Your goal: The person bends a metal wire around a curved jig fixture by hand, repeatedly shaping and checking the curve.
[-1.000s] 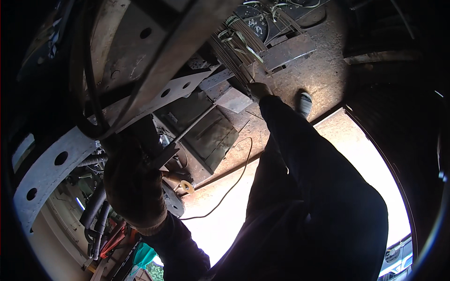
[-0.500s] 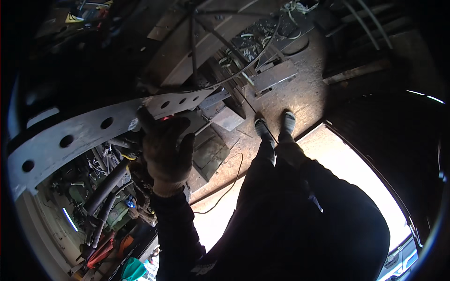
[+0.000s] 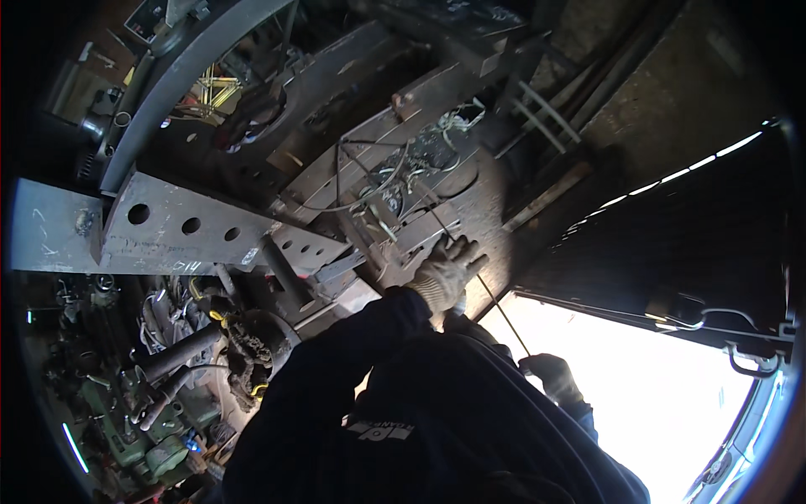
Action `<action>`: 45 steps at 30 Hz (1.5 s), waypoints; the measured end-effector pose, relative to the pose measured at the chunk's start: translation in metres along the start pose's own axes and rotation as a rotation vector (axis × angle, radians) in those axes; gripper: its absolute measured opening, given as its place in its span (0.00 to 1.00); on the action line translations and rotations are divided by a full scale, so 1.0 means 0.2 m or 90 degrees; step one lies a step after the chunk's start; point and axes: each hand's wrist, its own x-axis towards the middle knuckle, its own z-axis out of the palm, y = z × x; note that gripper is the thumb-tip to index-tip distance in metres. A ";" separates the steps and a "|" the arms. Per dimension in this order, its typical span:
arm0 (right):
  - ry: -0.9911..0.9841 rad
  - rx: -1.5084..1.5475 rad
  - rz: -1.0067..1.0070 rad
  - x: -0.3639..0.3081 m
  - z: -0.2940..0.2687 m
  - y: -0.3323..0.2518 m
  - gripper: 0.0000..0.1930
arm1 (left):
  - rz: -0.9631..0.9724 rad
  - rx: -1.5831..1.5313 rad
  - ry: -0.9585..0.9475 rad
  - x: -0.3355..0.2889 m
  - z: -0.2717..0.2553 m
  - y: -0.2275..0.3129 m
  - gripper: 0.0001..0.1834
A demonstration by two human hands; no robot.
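A thin dark cable [image 3: 505, 317], or possibly a slim rod, runs in a nearly straight line past the front of my body. My left hand [image 3: 445, 273], in a pale work glove, is across its upper stretch with bent fingers around it. Lower and to the right, my right hand [image 3: 552, 378], in a dark glove, is closed at the cable's near end. Part of each grip is hidden. To the left lies a long grey steel plate [image 3: 168, 239] with a row of round holes, apart from both hands.
A curved steel band [image 3: 138, 126] rises at the upper left. Hoses, tools and a dark pipe [image 3: 180, 353] crowd the lower left. Steel beams [image 3: 369, 151] and tangled rope lie ahead. A dark ribbed shutter [image 3: 663, 244] borders the bright opening at right.
My left hand has left the holed plate and come over to the cable at the right. My right hand has moved lower and right. The view has turned, showing more clutter at left.
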 end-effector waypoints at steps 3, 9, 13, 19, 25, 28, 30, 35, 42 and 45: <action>0.097 0.133 0.082 -0.20 0.03 0.00 0.10 | 0.142 0.037 0.129 0.22 -0.07 0.05 0.28; 0.109 0.159 0.248 -0.32 -0.04 0.06 0.21 | 0.330 0.115 0.029 0.38 -0.48 0.16 0.10; 0.096 0.251 0.000 -0.07 -0.18 -0.04 0.51 | 0.324 0.157 0.078 0.35 -0.64 0.19 0.11; 0.099 0.051 0.013 0.50 -0.10 -0.56 0.27 | 0.202 0.192 0.102 0.26 -0.72 0.05 0.13; 0.067 0.035 -0.074 0.71 -0.08 -0.56 0.16 | 0.000 0.292 0.280 -0.03 -0.85 -0.24 0.26; 0.070 0.041 0.008 0.77 -0.11 -0.68 0.17 | -0.073 0.340 0.363 -0.20 -0.82 -0.45 0.31; 0.084 0.047 0.017 0.82 -0.15 -0.68 0.18 | -0.205 0.212 0.408 -0.31 -0.75 -0.64 0.31; 0.104 -0.182 -0.034 0.82 -0.21 -0.75 0.18 | -0.408 0.031 0.382 -0.46 -0.79 -0.94 0.31; 0.078 -0.129 0.035 0.84 -0.21 -0.86 0.18 | -0.655 -0.283 0.266 -0.44 -0.56 -1.16 0.35; 0.070 -0.120 0.017 0.86 -0.20 -0.89 0.17 | -0.641 -0.275 0.313 -0.44 -0.52 -1.17 0.34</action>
